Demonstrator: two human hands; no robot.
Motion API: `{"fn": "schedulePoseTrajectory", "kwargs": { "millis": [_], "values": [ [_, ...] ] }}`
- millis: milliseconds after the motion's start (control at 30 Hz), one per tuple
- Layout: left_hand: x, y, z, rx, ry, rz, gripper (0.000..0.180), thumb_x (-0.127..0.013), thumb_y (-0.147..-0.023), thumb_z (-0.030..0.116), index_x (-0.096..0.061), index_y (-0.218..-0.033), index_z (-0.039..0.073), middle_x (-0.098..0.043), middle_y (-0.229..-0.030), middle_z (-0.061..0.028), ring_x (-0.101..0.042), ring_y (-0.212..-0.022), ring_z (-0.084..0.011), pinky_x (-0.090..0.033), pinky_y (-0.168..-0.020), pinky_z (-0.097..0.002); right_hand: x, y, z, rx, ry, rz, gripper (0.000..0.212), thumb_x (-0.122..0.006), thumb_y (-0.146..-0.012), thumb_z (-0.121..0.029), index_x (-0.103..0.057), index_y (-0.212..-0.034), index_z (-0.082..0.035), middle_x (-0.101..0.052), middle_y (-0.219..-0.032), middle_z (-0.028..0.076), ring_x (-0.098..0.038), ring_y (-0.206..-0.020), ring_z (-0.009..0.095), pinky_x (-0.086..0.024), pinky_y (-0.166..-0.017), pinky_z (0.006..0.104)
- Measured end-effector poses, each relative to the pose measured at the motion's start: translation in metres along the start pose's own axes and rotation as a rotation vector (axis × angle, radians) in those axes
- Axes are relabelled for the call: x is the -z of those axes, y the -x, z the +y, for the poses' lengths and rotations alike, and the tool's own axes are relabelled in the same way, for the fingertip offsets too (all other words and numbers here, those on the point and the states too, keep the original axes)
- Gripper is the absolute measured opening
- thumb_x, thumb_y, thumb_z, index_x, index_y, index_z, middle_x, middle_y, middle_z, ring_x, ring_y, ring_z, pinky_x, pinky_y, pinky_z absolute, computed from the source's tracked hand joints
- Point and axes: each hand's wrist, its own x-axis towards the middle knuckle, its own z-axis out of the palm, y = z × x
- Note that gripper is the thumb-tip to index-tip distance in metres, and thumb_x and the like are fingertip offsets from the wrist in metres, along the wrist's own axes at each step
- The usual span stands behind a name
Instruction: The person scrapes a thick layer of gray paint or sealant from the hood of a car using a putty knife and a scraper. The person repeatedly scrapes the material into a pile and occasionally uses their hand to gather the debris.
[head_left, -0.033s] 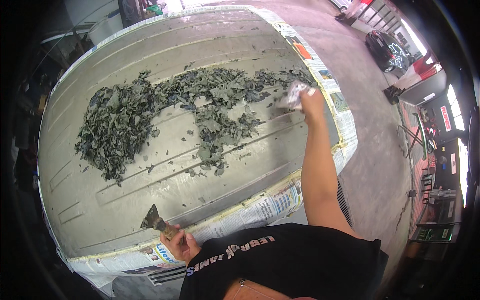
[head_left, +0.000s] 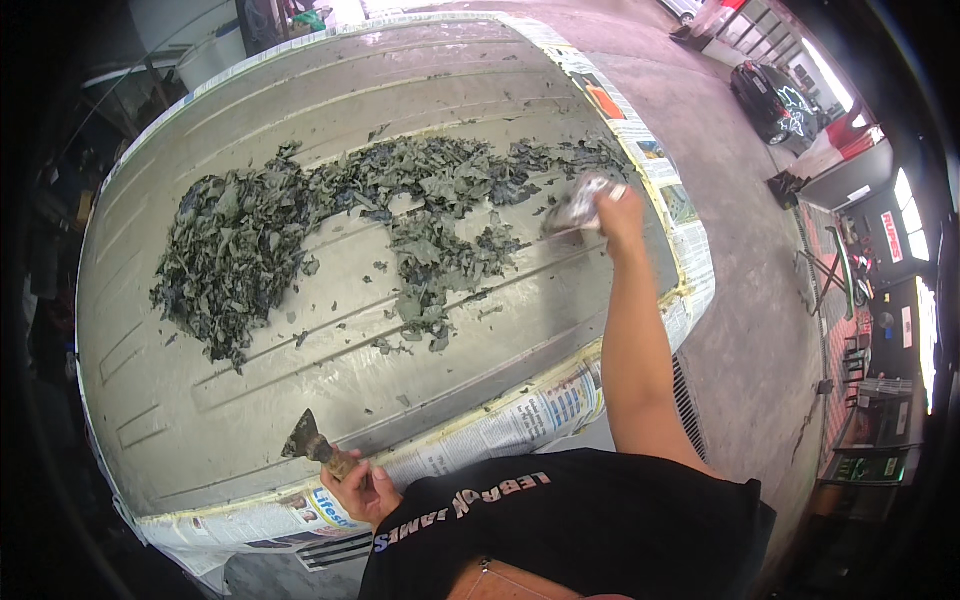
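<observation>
My left hand (head_left: 362, 492) is closed around the handle of a scraper (head_left: 304, 434). Its dark, dirty blade points away from me, above the near edge of a vehicle roof (head_left: 330, 262). With my arm stretched out, my right hand (head_left: 621, 217) grips a crumpled whitish cloth (head_left: 584, 202), blurred at its edge, at the roof's right side. I cannot tell whether the cloth is pressed on the metal. Loose grey-green paint flakes (head_left: 235, 255) lie heaped on the left part of the roof. A band of them runs across to the cloth.
Taped newspaper (head_left: 520, 420) covers the roof's edges. Beyond the right edge lies a concrete floor (head_left: 745, 330), with a dark car (head_left: 778, 100) farther off. A green-and-dark folding stand (head_left: 838, 275) is at the right, and a white bucket (head_left: 212, 58) stands at the far left.
My right hand has shifted slightly left and toward me with the cloth. My left hand and the scraper look unmoved.
</observation>
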Motion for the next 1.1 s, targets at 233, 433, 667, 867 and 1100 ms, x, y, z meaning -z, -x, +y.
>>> {"fn": "schedulePoseTrajectory", "kwargs": {
  "millis": [233, 433, 667, 867, 1100],
  "values": [
    [0.003, -0.002, 0.000, 0.005, -0.006, -0.029, 0.019, -0.065, -0.088, 0.010, -0.061, -0.105, 0.003, -0.041, -0.135, -0.0268, -0.058, -0.108, -0.0301, -0.049, -0.093, -0.0393, -0.033, 0.033, 0.019, -0.239, -0.284, -0.156, 0.025, -0.073, -0.080, -0.009, -0.064, -0.102, -0.001, -0.069, -0.085, 0.008, -0.068, -0.070, 0.015, -0.050, -0.052, 0.0310],
    [0.004, -0.001, -0.003, 0.004, -0.011, -0.016, 0.020, -0.066, -0.087, 0.009, -0.061, -0.106, 0.003, -0.042, -0.135, -0.0270, -0.059, -0.106, -0.0297, -0.050, -0.091, -0.0387, -0.035, 0.043, 0.009, -0.380, -0.329, -0.253, 0.014, -0.062, -0.087, -0.004, -0.063, -0.099, 0.002, -0.068, -0.082, 0.011, -0.068, -0.067, 0.019, -0.047, -0.047, 0.0322],
    [0.001, 0.000, 0.001, -0.003, -0.006, -0.016, 0.021, -0.066, -0.085, 0.007, -0.062, -0.106, 0.004, -0.041, -0.136, -0.0266, -0.060, -0.104, -0.0298, -0.052, -0.086, -0.0371, -0.056, 0.036, -0.004, -0.247, -0.142, -0.224, 0.011, -0.057, -0.088, -0.003, -0.060, -0.093, 0.006, -0.067, -0.080, 0.014, -0.065, -0.060, 0.020, -0.043, -0.042, 0.0321],
    [0.010, 0.004, -0.007, -0.024, 0.036, -0.032, 0.021, -0.065, -0.085, 0.006, -0.062, -0.106, 0.004, -0.041, -0.136, -0.0283, -0.060, -0.103, -0.0305, -0.050, -0.090, -0.0395, -0.051, 0.046, -0.006, -0.246, -0.268, -0.201, 0.014, -0.054, -0.082, 0.002, -0.057, -0.094, 0.009, -0.065, -0.085, 0.017, -0.064, -0.063, 0.022, -0.045, -0.045, 0.0341],
    [0.013, -0.001, -0.009, -0.040, 0.016, -0.020, 0.019, -0.065, -0.086, 0.006, -0.062, -0.104, 0.002, -0.042, -0.134, -0.0298, -0.059, -0.103, -0.0298, -0.049, -0.093, -0.0422, -0.070, 0.054, -0.028, -0.184, -0.112, -0.184, 0.008, -0.055, -0.082, 0.000, -0.059, -0.083, 0.007, -0.062, -0.073, 0.012, -0.059, -0.054, 0.021, -0.044, -0.044, 0.0349]
  ]
}}
